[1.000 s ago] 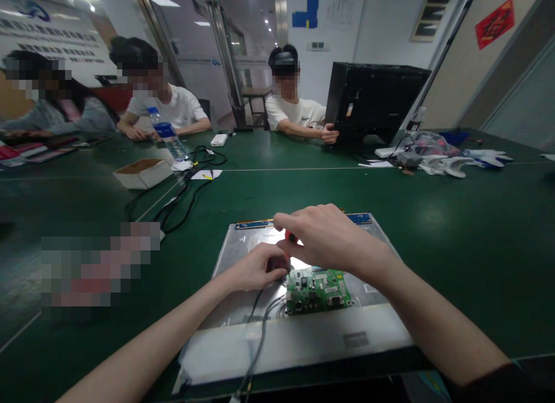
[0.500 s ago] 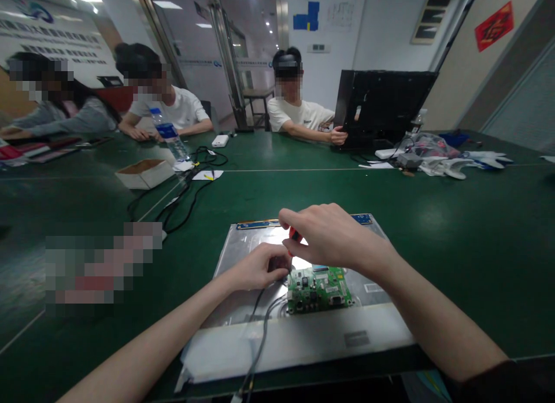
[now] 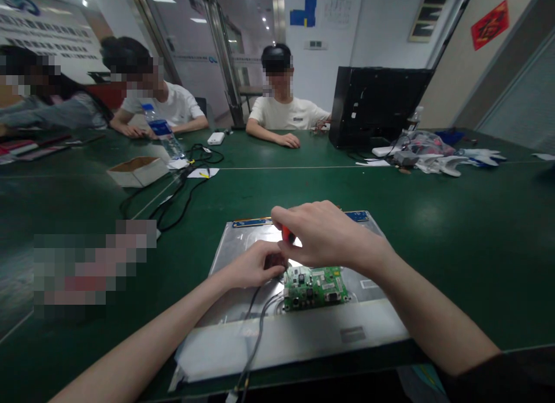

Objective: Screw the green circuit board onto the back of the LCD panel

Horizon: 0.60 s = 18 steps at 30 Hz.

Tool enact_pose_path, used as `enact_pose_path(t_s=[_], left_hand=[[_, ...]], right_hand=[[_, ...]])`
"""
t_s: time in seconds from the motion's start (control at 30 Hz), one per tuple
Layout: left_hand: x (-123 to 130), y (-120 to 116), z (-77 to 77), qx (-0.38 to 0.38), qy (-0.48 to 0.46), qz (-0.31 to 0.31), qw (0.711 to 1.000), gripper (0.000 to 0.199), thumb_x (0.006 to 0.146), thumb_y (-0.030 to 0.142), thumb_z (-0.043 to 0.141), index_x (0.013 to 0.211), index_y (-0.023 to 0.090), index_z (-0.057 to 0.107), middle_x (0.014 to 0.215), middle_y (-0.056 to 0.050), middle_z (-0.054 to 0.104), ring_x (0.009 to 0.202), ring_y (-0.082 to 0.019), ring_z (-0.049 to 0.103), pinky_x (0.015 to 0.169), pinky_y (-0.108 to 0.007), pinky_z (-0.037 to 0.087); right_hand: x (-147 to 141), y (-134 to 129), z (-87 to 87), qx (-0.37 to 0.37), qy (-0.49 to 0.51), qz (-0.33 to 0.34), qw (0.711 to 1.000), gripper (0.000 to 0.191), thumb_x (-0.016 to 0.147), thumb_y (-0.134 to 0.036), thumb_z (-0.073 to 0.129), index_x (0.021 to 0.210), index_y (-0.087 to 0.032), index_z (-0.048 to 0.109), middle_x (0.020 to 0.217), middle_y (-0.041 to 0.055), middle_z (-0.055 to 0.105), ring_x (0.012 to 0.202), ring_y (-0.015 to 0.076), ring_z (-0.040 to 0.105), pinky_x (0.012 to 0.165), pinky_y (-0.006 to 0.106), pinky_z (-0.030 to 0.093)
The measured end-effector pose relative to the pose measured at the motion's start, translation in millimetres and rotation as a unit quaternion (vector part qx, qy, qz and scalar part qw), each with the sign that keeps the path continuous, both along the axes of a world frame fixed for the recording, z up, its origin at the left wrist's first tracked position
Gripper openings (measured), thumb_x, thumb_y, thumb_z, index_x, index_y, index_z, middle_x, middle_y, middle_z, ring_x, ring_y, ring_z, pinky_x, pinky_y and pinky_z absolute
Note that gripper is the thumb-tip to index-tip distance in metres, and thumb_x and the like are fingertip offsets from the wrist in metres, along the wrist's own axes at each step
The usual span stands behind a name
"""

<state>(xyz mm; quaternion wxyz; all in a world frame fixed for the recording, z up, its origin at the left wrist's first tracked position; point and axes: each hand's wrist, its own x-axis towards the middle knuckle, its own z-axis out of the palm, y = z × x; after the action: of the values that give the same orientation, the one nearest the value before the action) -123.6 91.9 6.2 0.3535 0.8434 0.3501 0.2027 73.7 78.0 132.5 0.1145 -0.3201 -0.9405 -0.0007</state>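
A silver display panel [image 3: 234, 247] lies on the green table, with a green circuit board [image 3: 318, 287] on it. My right hand [image 3: 323, 232] is closed around a red and black screwdriver handle [image 3: 288, 234], above the board's upper left corner. Just left of that corner, my left hand [image 3: 258, 264] rests low with fingers curled together; what its fingertips hold, if anything, is hidden. Grey cables [image 3: 262, 328] run from the board's left side over the panel's near edge. A blue strip board [image 3: 251, 222] lines the panel's far edge.
Black cables [image 3: 188, 203] and an open cardboard box [image 3: 139, 172] lie to the left, near a water bottle [image 3: 165, 131]. A black monitor [image 3: 381, 105] stands across the table, beside gloves and plastic bags [image 3: 433, 154]. Three people sit opposite.
The person opposite has taken a hand off the monitor and now rests an arm on the table. The view has shifted slightly; my hands keep nearly the same pose over the panel.
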Motion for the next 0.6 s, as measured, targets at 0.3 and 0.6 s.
enact_pose_path(t_s=[0.3, 0.6], left_hand=[[0.9, -0.6, 1.0, -0.028, 0.003, 0.008, 1.000, 0.007, 0.076, 0.020, 0.056, 0.080, 0.015, 0.060, 0.064, 0.002, 0.057, 0.056, -0.012, 0.052, 0.053, -0.022, 0.040], [1.8, 0.3, 2.0, -0.010, -0.009, 0.005, 1.000, 0.007, 0.075, 0.021, 0.057, 0.072, 0.015, 0.060, 0.061, 0.002, 0.056, 0.055, -0.013, 0.049, 0.053, -0.022, 0.039]], right_hand=[[-0.7, 3.3, -3.3, 0.004, -0.003, -0.039, 0.999, 0.024, 0.090, -0.043, 0.051, 0.091, -0.019, 0.056, 0.073, 0.0018, 0.065, 0.059, 0.0129, 0.051, 0.051, 0.027, 0.017], [0.7, 0.3, -0.9, 0.002, 0.009, 0.007, 1.000, 0.016, 0.087, -0.034, 0.054, 0.093, -0.019, 0.054, 0.080, 0.0021, 0.065, 0.060, 0.0121, 0.049, 0.050, 0.027, 0.016]])
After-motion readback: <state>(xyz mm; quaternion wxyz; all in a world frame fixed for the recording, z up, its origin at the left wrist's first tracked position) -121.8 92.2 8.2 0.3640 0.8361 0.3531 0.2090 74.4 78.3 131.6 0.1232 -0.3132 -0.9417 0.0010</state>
